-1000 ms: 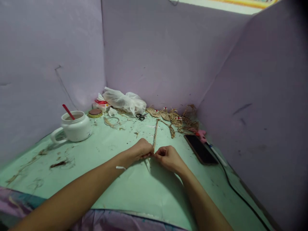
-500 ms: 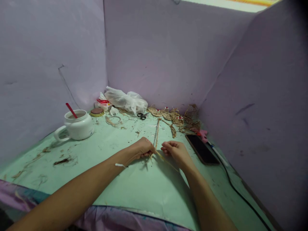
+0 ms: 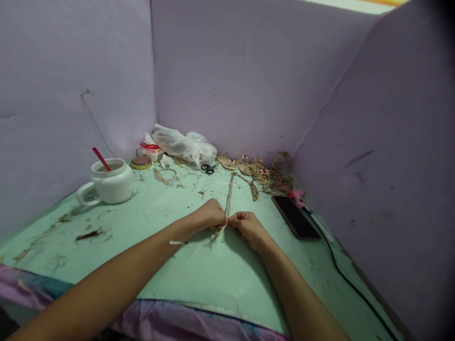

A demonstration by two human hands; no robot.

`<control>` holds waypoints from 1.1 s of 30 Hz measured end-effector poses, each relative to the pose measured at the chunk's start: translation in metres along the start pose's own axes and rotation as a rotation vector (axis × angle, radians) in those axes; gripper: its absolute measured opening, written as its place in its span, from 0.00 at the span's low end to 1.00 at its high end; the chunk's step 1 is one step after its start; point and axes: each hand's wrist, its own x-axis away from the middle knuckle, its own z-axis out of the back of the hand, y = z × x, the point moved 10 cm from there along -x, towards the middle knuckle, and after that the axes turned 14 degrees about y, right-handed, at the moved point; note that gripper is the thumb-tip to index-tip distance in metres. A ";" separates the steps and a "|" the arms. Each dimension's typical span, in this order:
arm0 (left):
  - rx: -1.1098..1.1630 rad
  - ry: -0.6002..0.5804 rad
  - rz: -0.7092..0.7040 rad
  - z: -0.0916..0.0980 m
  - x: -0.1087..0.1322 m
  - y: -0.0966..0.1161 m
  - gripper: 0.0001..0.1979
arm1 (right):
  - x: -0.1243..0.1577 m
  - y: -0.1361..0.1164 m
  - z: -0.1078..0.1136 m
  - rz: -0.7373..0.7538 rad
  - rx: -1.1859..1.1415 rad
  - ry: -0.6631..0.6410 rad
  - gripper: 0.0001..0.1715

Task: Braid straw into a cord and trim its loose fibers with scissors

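A thin braided straw cord (image 3: 229,194) lies on the green table (image 3: 199,270), running away from me toward the back wall. My left hand (image 3: 209,215) and my right hand (image 3: 247,225) meet at its near end, both closed in a pinch on the loose strands there. The knuckles of the two hands nearly touch. A few loose strand ends (image 3: 218,233) stick out below the fingers.
A white mug (image 3: 108,184) with a red stick stands at the left. Scissors (image 3: 208,168), a plastic bag (image 3: 185,146) and woven straw pieces (image 3: 259,175) lie along the back wall. A dark phone (image 3: 295,218), a pink tool (image 3: 296,195) and a black cable (image 3: 341,274) are at the right.
My right hand had pulled a strand out to the right and has come back in against my left hand. The left hand has stayed on the cord.
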 end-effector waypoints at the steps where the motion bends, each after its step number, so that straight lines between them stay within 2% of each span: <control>1: -0.031 0.013 -0.016 0.003 0.001 0.001 0.03 | 0.000 0.000 0.000 0.005 -0.001 0.004 0.10; 5: -0.139 0.102 -0.102 0.012 0.009 0.008 0.02 | 0.000 0.001 -0.001 0.009 -0.014 0.012 0.07; 10: -0.206 0.197 -0.224 0.001 0.027 0.019 0.02 | -0.001 0.003 -0.001 0.010 -0.078 0.008 0.02; 14: -0.178 0.177 -0.237 0.000 0.031 0.021 0.03 | 0.001 0.002 -0.005 0.005 -0.102 -0.050 0.03; 18: -0.064 0.047 -0.133 0.011 0.015 0.014 0.05 | 0.003 0.000 -0.007 -0.010 -0.128 -0.100 0.06; 21: 0.050 0.040 -0.002 0.022 0.002 0.005 0.08 | 0.004 -0.001 -0.009 -0.019 -0.139 -0.146 0.08; 25: 0.172 -0.136 0.154 -0.003 0.007 -0.005 0.05 | 0.003 -0.002 -0.010 0.000 -0.122 -0.179 0.10; 27: 0.209 -0.181 0.204 -0.015 0.011 -0.008 0.05 | 0.002 -0.001 -0.009 0.022 -0.091 -0.174 0.10; 30: 0.206 -0.162 0.258 -0.020 0.010 -0.013 0.05 | -0.002 -0.001 -0.008 0.078 -0.016 -0.132 0.08; 33: 0.147 -0.096 0.281 -0.016 0.005 -0.018 0.06 | -0.004 -0.006 -0.001 0.177 0.068 -0.019 0.04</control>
